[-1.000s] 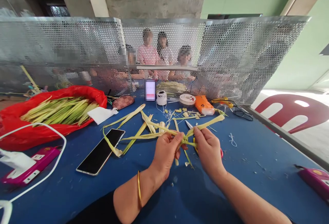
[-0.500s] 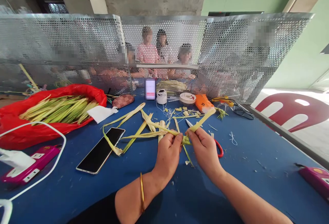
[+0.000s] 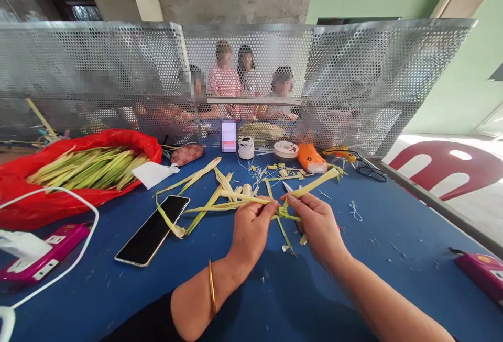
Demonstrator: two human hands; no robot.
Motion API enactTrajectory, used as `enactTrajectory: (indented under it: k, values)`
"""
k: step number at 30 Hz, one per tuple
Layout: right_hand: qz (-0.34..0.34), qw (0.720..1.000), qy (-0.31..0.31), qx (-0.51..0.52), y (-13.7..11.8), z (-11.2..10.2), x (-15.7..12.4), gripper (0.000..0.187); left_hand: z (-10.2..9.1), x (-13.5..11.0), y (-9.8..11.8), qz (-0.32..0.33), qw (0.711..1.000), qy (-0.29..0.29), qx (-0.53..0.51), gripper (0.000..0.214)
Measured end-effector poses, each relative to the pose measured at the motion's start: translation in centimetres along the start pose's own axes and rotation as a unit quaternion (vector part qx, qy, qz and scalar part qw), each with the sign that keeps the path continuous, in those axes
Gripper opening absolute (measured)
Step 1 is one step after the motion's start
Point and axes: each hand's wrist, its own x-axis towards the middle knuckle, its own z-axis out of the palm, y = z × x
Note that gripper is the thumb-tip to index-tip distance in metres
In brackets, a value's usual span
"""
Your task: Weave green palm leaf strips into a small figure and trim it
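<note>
My left hand (image 3: 251,229) pinches a pale yellow-green leaf strip (image 3: 243,197), dried-husk-like, between thumb and fingers. The strip trails left across the table. My right hand (image 3: 317,221) is closed on another leaf strip (image 3: 316,183), whose wide end sticks out up and to the right. Between the two hands the strips cross in a small green knot (image 3: 282,211). Beneath my right hand lies a pair of scissors (image 3: 288,187); the blade tip shows and the handle is mostly covered. Several loose leaf strips (image 3: 202,173) lie left of my hands.
A red bag (image 3: 151,145) full of leaves stands at left, with a phone (image 3: 153,231) and a purple power strip (image 3: 49,255) nearer. Behind my hands are a spool of white string (image 3: 246,148), a tape roll (image 3: 285,150) and an orange packet (image 3: 312,157). Perforated metal screens (image 3: 247,59) close off the back, people beyond.
My hands have drawn slightly apart, pulling the strips at the knot. The right strip's wide end has moved right. My right hand now covers most of the red scissor handle.
</note>
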Motion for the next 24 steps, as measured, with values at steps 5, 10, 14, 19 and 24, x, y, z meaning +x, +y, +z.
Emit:
enactTrajectory:
  k: [5,10,14,19,24]
  values:
    - [-0.022,0.999,-0.039,-0.001,-0.1,0.5,-0.4,0.037,0.0,-0.1,0.1,-0.044,0.999,-0.002,-0.027,0.032]
    - [-0.032,0.999,-0.027,0.033,0.6,1.0,-0.6,0.031,0.4,-0.3,0.1,-0.085,0.994,-0.011,-0.075,0.033]
    - [-0.024,0.999,-0.023,0.032,0.7,1.1,-1.1,0.032,0.5,-0.4,-0.5,-0.045,0.999,-0.003,-0.021,0.030]
    - [-0.026,0.999,0.025,0.033,1.1,1.1,-1.3,0.036,0.2,-0.4,-0.3,0.020,0.998,0.008,0.055,0.032]
    - [-0.032,0.998,0.047,0.038,1.2,1.2,-1.0,0.035,0.0,-0.3,0.5,0.048,0.997,-0.024,0.054,0.033]
